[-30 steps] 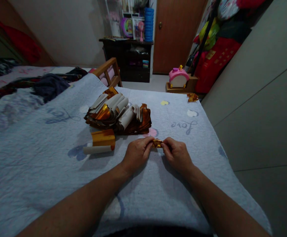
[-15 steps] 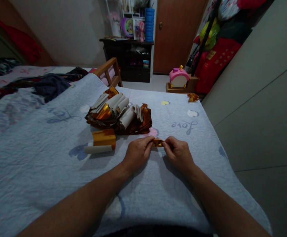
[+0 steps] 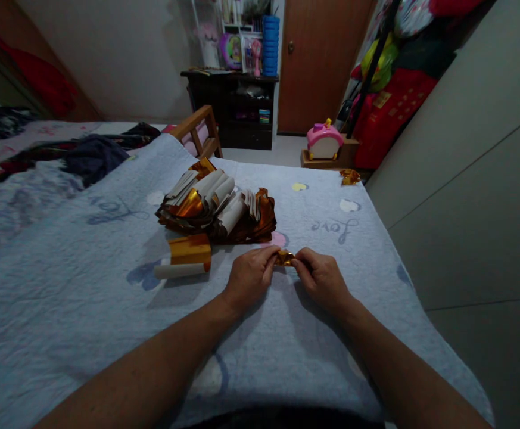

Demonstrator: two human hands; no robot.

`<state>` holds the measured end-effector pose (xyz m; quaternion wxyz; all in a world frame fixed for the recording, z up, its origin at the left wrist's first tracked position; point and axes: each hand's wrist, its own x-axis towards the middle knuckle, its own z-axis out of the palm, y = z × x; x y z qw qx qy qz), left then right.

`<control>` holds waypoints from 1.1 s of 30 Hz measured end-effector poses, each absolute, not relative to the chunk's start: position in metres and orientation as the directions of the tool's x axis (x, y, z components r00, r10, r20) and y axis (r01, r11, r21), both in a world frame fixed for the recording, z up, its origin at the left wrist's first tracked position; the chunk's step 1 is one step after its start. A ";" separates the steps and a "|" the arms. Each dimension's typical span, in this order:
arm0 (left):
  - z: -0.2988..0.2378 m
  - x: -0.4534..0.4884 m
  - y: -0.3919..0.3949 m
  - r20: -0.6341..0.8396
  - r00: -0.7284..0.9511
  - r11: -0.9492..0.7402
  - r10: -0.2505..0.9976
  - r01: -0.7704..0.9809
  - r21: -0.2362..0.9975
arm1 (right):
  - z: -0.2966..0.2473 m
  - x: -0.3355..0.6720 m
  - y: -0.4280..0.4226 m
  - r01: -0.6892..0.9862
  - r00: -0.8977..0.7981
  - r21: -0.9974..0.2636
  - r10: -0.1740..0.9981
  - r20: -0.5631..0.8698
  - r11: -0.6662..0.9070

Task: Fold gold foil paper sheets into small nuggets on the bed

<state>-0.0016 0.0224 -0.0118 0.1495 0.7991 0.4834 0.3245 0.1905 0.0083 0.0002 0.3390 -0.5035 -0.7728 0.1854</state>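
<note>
Both my hands rest on a light blue quilt (image 3: 85, 310) and pinch one small folded piece of gold foil paper (image 3: 283, 258) between them. My left hand (image 3: 249, 276) grips its left end with closed fingers. On its right end my right hand (image 3: 323, 279) is pinched shut. Just beyond my hands lies a pile of gold and white foil papers (image 3: 217, 205). A single curled gold and white sheet (image 3: 186, 256) lies to the left of my left hand.
A finished gold foil piece (image 3: 349, 176) sits at the quilt's far right corner. Dark clothes (image 3: 94, 155) lie at the far left. Beyond the bed stand a wooden chair (image 3: 197, 128), a black shelf (image 3: 233, 107), a pink toy (image 3: 324, 141) and a grey wardrobe (image 3: 465, 179) on the right.
My hands and the foil piece stay in nearly the same place, with only slight finger movement on the foil. The view has shifted a little.
</note>
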 end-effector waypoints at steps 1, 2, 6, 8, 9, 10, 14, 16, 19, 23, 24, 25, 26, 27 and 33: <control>-0.012 -0.002 0.023 0.373 0.318 -0.485 0.871 0.676 0.555 | 0.000 0.191 0.008 0.644 -0.273 -0.634 0.902 0.333 0.429; -0.013 -0.002 0.023 0.371 0.317 -0.483 0.873 0.675 0.558 | 0.000 0.191 0.009 0.638 -0.280 -0.638 0.902 0.330 0.431; -0.013 -0.002 0.023 0.358 0.326 -0.482 0.875 0.657 0.580 | 0.001 0.191 0.009 0.633 -0.279 -0.649 0.906 0.319 0.423; -0.012 -0.002 0.024 0.344 0.325 -0.473 0.881 0.644 0.601 | 0.001 0.191 0.009 0.633 -0.265 -0.656 0.911 0.315 0.411; -0.011 -0.002 0.024 0.336 0.321 -0.464 0.886 0.635 0.617 | 0.001 0.192 0.009 0.630 -0.255 -0.664 0.915 0.312 0.402; -0.009 -0.002 0.024 0.327 0.316 -0.455 0.890 0.623 0.636 | 0.002 0.192 0.009 0.626 -0.243 -0.675 0.921 0.306 0.390; -0.002 -0.003 0.023 0.280 0.298 -0.405 0.913 0.568 0.716 | 0.004 0.196 0.012 0.604 -0.193 -0.732 0.948 0.251 0.317; 0.000 -0.003 0.023 0.257 0.295 -0.383 0.920 0.545 0.746 | 0.005 0.197 0.014 0.596 -0.172 -0.753 0.961 0.217 0.277; 0.002 -0.003 0.023 0.243 0.289 -0.365 0.926 0.518 0.774 | 0.005 0.198 0.015 0.550 -0.150 -0.807 0.976 0.159 0.216; 0.002 -0.003 0.023 0.214 0.292 -0.338 0.932 0.492 0.803 | 0.004 0.197 0.016 0.468 -0.158 -0.864 0.979 0.125 0.186; 0.003 -0.004 0.023 0.202 0.292 -0.327 0.935 0.489 0.809 | 0.004 0.196 0.017 0.455 -0.155 -0.872 0.981 0.120 0.178; 0.003 -0.004 0.022 0.190 0.292 -0.316 0.938 0.488 0.813 | 0.003 0.196 0.017 0.444 -0.149 -0.880 0.983 0.110 0.166; 0.003 -0.004 0.022 0.178 0.289 -0.305 0.941 0.488 0.818 | 0.002 0.196 0.018 0.434 -0.138 -0.889 0.986 0.096 0.148; 0.003 -0.004 0.022 0.167 0.287 -0.293 0.943 0.487 0.823 | 0.001 0.196 0.019 0.423 -0.125 -0.897 0.989 0.083 0.129; 0.002 -0.003 0.021 0.110 0.301 -0.241 0.947 0.441 0.865 | -0.009 0.200 0.028 0.385 -0.015 -0.920 0.997 0.078 0.078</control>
